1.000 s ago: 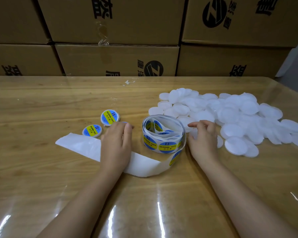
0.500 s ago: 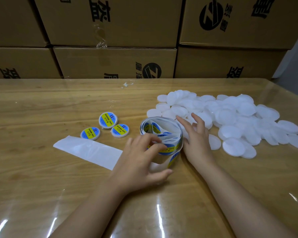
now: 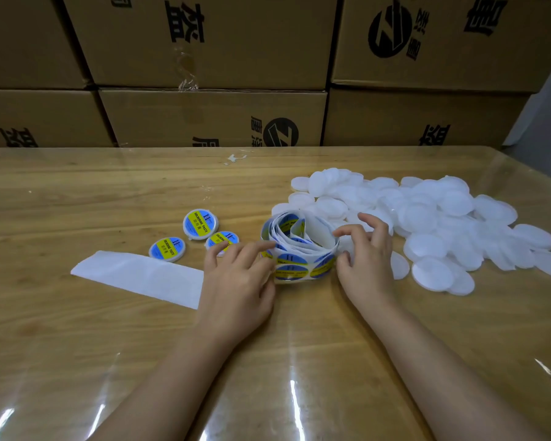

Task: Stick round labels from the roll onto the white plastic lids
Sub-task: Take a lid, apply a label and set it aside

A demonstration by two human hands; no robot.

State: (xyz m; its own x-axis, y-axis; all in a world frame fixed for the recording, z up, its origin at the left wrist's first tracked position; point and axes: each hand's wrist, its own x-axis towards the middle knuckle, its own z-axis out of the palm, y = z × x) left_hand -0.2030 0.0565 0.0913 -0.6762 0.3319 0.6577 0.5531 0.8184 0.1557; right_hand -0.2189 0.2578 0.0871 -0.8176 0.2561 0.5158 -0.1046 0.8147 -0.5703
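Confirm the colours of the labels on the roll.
Label roll: blue discs, yellow band across the middle, dark print. Head view.
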